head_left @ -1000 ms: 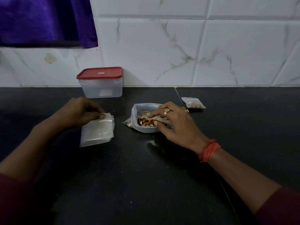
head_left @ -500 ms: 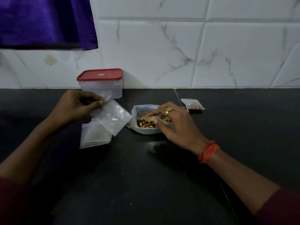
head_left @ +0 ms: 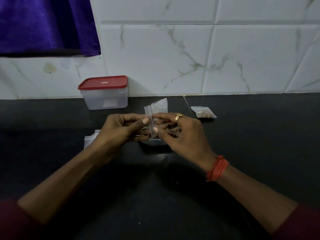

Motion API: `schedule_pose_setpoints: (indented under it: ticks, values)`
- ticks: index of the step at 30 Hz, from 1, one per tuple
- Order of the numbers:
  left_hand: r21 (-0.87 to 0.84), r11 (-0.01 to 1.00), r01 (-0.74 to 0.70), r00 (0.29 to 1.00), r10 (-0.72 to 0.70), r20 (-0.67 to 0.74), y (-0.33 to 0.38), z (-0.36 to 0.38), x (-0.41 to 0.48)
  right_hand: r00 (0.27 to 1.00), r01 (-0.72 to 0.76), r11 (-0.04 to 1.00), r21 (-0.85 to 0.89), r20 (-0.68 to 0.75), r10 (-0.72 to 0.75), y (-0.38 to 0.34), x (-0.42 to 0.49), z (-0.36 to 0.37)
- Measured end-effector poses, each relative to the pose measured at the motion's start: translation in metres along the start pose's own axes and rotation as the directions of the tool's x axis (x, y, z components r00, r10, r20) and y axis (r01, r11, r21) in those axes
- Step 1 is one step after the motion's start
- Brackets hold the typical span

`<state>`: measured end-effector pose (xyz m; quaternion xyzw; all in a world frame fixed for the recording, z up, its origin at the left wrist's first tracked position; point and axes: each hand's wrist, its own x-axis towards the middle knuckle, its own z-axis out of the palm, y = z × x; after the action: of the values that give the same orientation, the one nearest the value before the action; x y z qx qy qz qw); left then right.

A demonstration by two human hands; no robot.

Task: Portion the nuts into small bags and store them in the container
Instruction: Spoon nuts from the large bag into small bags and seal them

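Observation:
A small clear plastic bag stands upright between my hands above the counter. My left hand pinches its left edge with thumb and fingers. My right hand pinches its right edge and also holds a pale spoon under its fingers. The big bag of nuts lies mostly hidden beneath both hands. A filled small bag lies to the right. The clear container with a red lid stands closed by the wall.
A stack of empty small bags lies on the black counter, partly hidden by my left wrist. White marble-pattern tiles back the counter. A purple cloth hangs at the upper left.
My left hand carried one small bag from the stack rightward to above the nut bag. My right hand lifted from the nut bag with the spoon and took the bag's other edge.

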<state>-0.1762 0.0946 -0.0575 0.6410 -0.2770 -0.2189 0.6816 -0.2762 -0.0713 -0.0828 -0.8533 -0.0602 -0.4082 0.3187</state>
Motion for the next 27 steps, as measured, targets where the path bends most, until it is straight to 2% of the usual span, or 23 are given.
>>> schedule_pose_setpoints:
  ticks: [6,9,15,20,24,27]
  values:
    - [-0.001,1.0,0.02,0.996,-0.019,-0.092,0.001,0.018,0.003,0.995,-0.084,0.994,0.065,-0.04,0.086,0.001,0.002,-0.001]
    - [-0.007,1.0,0.021,0.996,-0.022,-0.09,0.005,0.027,0.007,0.986,-0.133,0.985,0.109,-0.09,0.143,0.006,0.005,-0.004]
    - [0.021,0.998,0.065,0.995,-0.063,-0.081,-0.001,0.037,0.019,0.98,-0.145,0.983,0.112,-0.119,0.159,0.014,0.006,-0.008]
    - [0.148,0.988,-0.046,0.994,0.06,-0.095,-0.001,0.039,0.022,0.98,-0.081,0.996,0.039,-0.18,0.087,0.013,0.008,-0.009]
    - [0.273,0.956,-0.105,0.985,0.137,-0.102,-0.001,0.04,0.022,0.98,0.043,0.983,-0.18,-0.183,-0.076,0.015,0.01,-0.015]
    - [0.297,0.947,-0.124,0.983,0.157,-0.09,-0.005,0.043,0.02,0.976,0.047,0.973,-0.224,-0.197,-0.092,0.024,0.014,-0.023]
